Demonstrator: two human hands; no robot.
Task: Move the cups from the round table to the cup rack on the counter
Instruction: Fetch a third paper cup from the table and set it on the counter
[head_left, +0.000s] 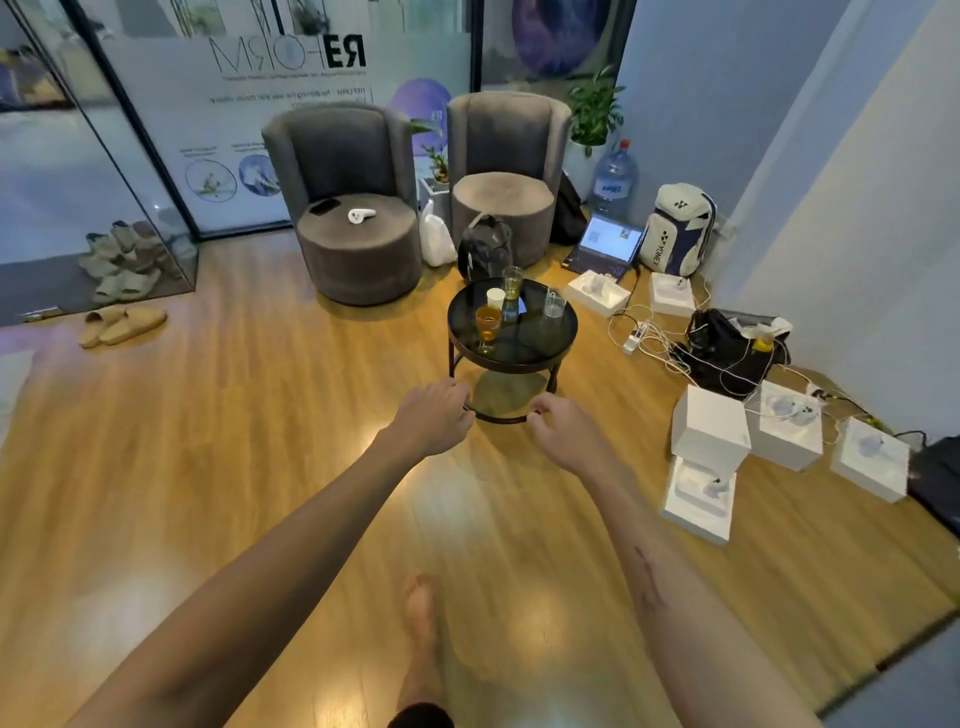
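Note:
A small round table (545, 349) with a dark glass top stands ahead on the wood floor. On it are a stemmed glass of amber drink (488, 323), a white paper cup (495, 300), a tall glass with yellowish liquid (513, 283) and a clear glass (554, 304). My left hand (429, 418) and my right hand (562, 427) are stretched out in front of me, short of the table and lower in the view. Both hold nothing, with fingers loosely curled. No cup rack or counter is in view.
Two grey armchairs (358, 208) stand behind the table. White boxes (709, 436), cables (654, 338), a laptop (605, 244), bags and a water jug (615, 179) crowd the floor at right. Sandals (122, 325) lie at left by a glass wall. My bare foot (421, 623) shows below.

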